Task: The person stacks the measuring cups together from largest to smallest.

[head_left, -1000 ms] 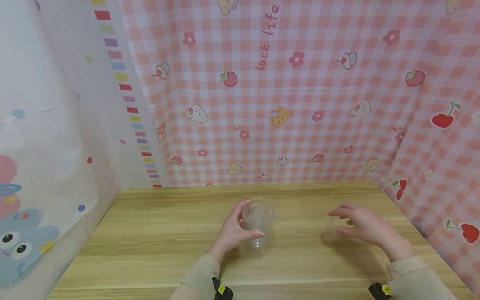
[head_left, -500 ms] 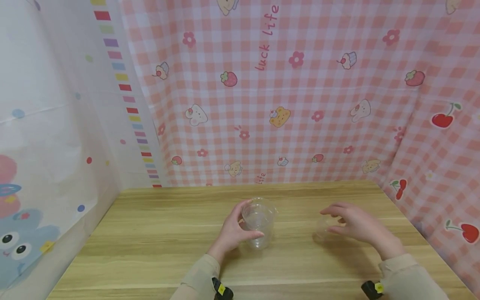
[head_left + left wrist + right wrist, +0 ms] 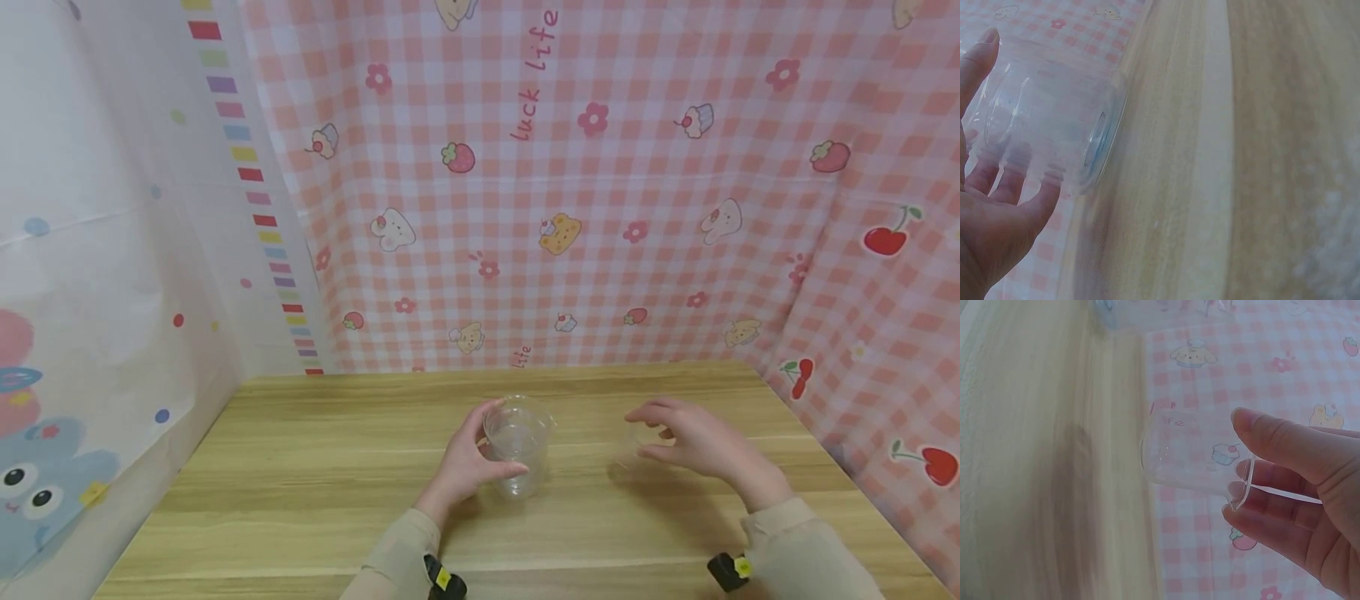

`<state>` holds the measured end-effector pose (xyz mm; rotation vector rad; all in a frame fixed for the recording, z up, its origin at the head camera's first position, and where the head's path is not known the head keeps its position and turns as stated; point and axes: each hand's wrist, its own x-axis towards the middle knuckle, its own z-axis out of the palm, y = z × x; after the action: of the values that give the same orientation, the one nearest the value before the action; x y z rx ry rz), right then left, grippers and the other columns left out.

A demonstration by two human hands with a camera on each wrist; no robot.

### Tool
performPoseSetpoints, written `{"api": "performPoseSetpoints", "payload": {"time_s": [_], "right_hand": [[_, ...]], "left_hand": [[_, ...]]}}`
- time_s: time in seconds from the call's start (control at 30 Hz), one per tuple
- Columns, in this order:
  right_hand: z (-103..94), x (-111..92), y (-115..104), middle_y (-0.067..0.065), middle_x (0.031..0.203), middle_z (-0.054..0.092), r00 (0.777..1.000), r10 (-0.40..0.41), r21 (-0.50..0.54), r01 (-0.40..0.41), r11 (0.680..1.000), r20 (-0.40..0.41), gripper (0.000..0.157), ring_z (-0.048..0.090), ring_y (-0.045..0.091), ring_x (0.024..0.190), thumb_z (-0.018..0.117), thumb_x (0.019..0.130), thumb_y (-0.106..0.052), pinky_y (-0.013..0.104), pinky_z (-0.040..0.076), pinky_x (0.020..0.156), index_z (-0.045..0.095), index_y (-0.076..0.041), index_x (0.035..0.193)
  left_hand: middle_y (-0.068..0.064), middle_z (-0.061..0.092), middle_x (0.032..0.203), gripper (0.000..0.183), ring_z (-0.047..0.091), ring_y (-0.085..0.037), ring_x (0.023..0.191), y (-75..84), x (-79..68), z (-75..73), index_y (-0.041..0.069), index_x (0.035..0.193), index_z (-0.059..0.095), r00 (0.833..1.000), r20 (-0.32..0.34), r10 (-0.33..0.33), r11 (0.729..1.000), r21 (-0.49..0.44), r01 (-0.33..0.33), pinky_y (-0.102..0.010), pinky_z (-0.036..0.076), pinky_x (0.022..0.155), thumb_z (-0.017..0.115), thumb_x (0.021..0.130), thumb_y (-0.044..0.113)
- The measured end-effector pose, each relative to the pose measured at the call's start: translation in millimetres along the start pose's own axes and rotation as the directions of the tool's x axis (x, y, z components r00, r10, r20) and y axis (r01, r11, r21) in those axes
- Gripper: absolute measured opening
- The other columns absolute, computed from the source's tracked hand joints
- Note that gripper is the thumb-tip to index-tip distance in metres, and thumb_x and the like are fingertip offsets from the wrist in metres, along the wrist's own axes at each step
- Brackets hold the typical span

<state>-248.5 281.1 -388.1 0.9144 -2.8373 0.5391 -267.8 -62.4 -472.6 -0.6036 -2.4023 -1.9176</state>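
Note:
A large clear cup point(image 3: 521, 437) stands upright near the middle of the wooden table. My left hand point(image 3: 461, 467) grips its side, thumb on the near side and fingers round the far side; the left wrist view shows fingertips through the clear wall of the cup point(image 3: 1054, 119). To the right, my right hand point(image 3: 697, 442) holds a smaller clear cup point(image 3: 1194, 453) by its rim, between thumb and fingers. A small pouring lip shows at that rim. This smaller cup is very faint in the head view and seems slightly above the table, its shadow lying apart from it.
The wooden table point(image 3: 300, 483) runs back to a pink checked cloth point(image 3: 510, 208) hung behind it. A white patterned cloth point(image 3: 112, 250) hangs along the left, and a cherry-print cloth point(image 3: 885, 333) along the right.
My right hand has moved left with the smaller cup, bringing it closer to the large cup. The left hand and the large cup stay where they were.

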Motion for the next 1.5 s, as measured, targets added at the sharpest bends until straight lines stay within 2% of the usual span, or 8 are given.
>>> {"api": "performPoseSetpoints", "payload": {"time_s": [0.4,0.97,1.13,1.5], "right_hand": [[-2.9,11.7,-11.6,0.007,0.114,0.065,1.0,-0.01,-0.009,0.01,1.0,-0.026,0.042,0.068,0.021,0.088,0.08,0.084,-0.021,0.034,0.059,0.071,0.068,-0.011,0.122],[-11.7,26.6,-23.0,0.008,0.114,0.066,0.995,-0.077,-0.036,0.075,0.997,-0.065,0.041,0.068,0.021,0.087,0.08,0.085,-0.022,0.034,0.059,0.07,0.068,-0.009,0.122],[-13.5,29.0,-26.1,0.006,0.114,0.066,0.991,-0.093,-0.046,0.089,0.995,-0.096,0.042,0.068,0.021,0.088,0.082,0.083,-0.022,0.034,0.059,0.07,0.069,-0.01,0.121],[-18.7,40.3,-34.5,0.01,0.115,0.067,0.986,-0.129,-0.058,0.123,0.991,-0.109,0.04,0.068,0.019,0.088,0.082,0.083,-0.02,0.032,0.059,0.071,0.069,-0.008,0.119]], "left_hand": [[-0.009,0.045,0.147,0.095,0.042,-0.036,0.135,-0.7,1.1,-0.8,0.017,0.147,0.041,1.0,0.001,-0.006,1.0,0.0,0.006,-0.051,0.04,0.108,0.093,0.068,0.016],[-0.011,0.046,0.145,0.094,0.044,-0.038,0.134,-3.4,2.6,-1.2,0.016,0.147,0.041,1.0,0.001,0.015,1.0,0.003,-0.015,-0.053,0.041,0.106,0.092,0.068,0.016],[-0.01,0.046,0.146,0.095,0.043,-0.037,0.134,-2.9,2.5,-1.3,0.018,0.147,0.041,1.0,0.004,0.006,1.0,0.008,-0.006,-0.052,0.041,0.107,0.093,0.068,0.017],[-0.008,0.046,0.146,0.095,0.043,-0.036,0.135,-2.7,1.5,-0.6,0.019,0.147,0.042,1.0,0.002,-0.002,1.0,0.012,0.002,-0.051,0.04,0.108,0.093,0.067,0.016]]}}
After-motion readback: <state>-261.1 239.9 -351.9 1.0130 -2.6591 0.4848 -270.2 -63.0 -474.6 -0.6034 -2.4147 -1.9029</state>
